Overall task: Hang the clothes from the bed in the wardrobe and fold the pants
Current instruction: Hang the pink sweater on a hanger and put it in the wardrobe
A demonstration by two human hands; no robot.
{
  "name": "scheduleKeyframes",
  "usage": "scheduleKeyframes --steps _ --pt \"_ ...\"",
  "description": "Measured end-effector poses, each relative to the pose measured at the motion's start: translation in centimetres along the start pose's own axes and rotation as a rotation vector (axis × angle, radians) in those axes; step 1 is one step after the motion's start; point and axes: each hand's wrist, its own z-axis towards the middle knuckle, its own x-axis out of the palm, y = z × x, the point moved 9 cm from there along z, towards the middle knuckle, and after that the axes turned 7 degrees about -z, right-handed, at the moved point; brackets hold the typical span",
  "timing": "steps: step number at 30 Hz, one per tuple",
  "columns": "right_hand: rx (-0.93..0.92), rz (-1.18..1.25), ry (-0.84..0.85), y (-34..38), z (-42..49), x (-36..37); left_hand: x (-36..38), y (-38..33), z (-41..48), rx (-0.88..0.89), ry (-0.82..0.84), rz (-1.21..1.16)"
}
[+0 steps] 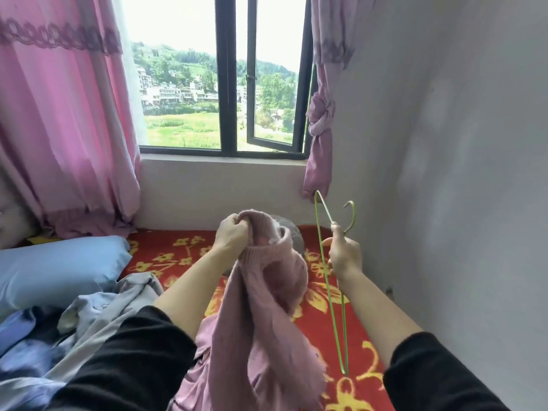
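Two hands work side by side above the bed (pixel 178 256), at centre frame. The left hand (pixel 234 232) has its fingers curled tight round a bunched edge of the pink knitted sweater (pixel 267 307), lifting it so an opening gapes toward the right while the rest hangs down to the lower middle of the frame. The right hand (pixel 345 256), just right of centre, pinches the green wire hanger (pixel 334 315) below its hook. The hanger stands on end, one shoulder pointing up and the other down, probably so that a narrow end can be fed into the opening. Hanger and sweater are near each other but apart, so the threading looks not yet begun. At lower left a heap of grey and blue clothes (pixel 98 315) lies beside a blue pillow (pixel 59 268), seemingly waiting to be sorted. No wardrobe is in view.
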Motion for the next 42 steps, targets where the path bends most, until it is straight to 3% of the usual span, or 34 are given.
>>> scheduleKeyframes --steps 2,5,14,18,21,25,31,34,36,42 --pt "-0.039 -0.017 0.000 -0.6 0.5 -0.9 0.1 1.9 -0.3 0.027 0.043 0.186" --pt "-0.133 -0.236 0.077 -1.2 0.9 -1.5 -0.2 4.1 -0.5 0.052 0.058 0.321" --pt "-0.282 -0.424 0.152 -3.7 1.3 -2.0 -5.9 5.6 0.8 0.048 -0.180 0.449" --pt "-0.362 -0.563 0.191 -2.8 0.1 1.5 -4.0 3.5 0.0 0.224 -0.075 0.597" --pt "-0.400 -0.669 0.107 -1.8 -0.8 3.3 -2.4 2.2 -1.3 0.379 0.004 0.690" --pt "-0.489 -0.778 0.139 -1.0 -2.3 6.4 -1.3 0.8 -2.9 0.482 0.085 0.627" --pt "-0.724 -0.744 -0.136 7.9 -3.2 6.4 -2.7 -8.2 -2.1 0.641 -0.097 0.379" --pt "-0.832 -0.642 -0.190 12.5 -3.0 4.9 -3.6 -12.6 -2.6 0.753 -0.175 0.176" --pt "-0.851 -0.671 -0.154 12.8 -3.1 5.5 -2.8 -12.5 -2.2 0.721 -0.112 0.197" --pt "-0.605 -0.635 0.006 5.1 -1.7 8.0 -0.1 -3.7 -2.2 0.509 0.092 0.546"
